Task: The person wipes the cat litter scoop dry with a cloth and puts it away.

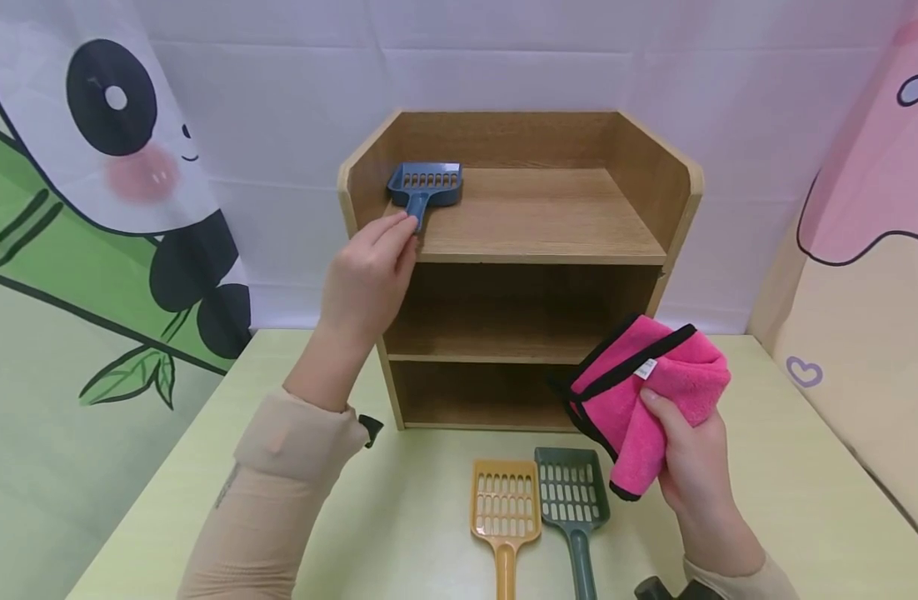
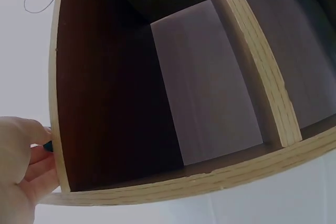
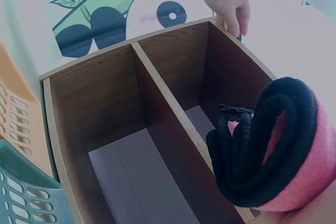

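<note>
My left hand (image 1: 371, 271) pinches the handle end of a blue slotted litter scoop (image 1: 427, 185), whose head lies at the left of the wooden shelf unit's top board (image 1: 534, 212). In the left wrist view the fingers (image 2: 39, 174) are at the board's edge, with only a dark bit of the handle showing. My right hand (image 1: 699, 475) grips a folded pink cloth (image 1: 669, 375) with black edging and a white tag, held up in front of the unit's right side. In the right wrist view the cloth (image 3: 283, 150) shows its rolled layers.
On the table (image 1: 414, 517) before the unit lie a yellow litter scoop (image 1: 506, 500) and a dark green litter scoop (image 1: 573, 492), side by side, handles toward me. Two lower compartments (image 1: 519, 321) open forward beneath the top board. A printed cloth backdrop (image 1: 279, 125) hangs behind.
</note>
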The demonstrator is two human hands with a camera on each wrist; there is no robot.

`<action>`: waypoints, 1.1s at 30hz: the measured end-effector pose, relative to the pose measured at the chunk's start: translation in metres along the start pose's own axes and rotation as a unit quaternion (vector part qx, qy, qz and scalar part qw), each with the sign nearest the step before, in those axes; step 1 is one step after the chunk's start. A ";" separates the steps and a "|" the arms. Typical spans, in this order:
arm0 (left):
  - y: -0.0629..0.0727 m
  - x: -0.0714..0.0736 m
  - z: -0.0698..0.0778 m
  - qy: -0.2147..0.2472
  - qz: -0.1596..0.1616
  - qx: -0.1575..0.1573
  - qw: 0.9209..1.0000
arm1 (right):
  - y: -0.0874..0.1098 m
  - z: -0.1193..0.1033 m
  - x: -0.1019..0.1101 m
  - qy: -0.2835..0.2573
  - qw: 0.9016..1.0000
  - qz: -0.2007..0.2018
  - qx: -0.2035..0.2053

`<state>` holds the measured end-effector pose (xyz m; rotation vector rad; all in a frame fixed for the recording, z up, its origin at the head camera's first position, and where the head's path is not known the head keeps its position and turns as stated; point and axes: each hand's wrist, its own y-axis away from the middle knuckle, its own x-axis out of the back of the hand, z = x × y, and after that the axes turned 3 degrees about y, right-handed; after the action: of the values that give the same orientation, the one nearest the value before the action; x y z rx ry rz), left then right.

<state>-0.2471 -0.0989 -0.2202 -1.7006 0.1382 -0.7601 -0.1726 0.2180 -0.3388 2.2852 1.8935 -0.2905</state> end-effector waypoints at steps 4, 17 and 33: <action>0.005 0.004 0.003 0.022 0.021 0.010 0.999 | 0.000 -0.002 0.001 0.000 1.000 0.000 0.000; 0.052 0.017 0.021 0.066 0.008 0.074 0.995 | 0.002 -0.005 0.002 -0.002 1.000 -0.002 0.000; 0.104 0.010 0.033 0.164 -0.089 0.182 0.965 | 0.001 -0.006 0.006 0.015 1.000 -0.011 0.006</action>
<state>-0.1900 -0.1056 -0.3135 -1.2402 0.0672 -1.1270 -0.1703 0.2255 -0.3344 2.2893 1.9385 -0.2736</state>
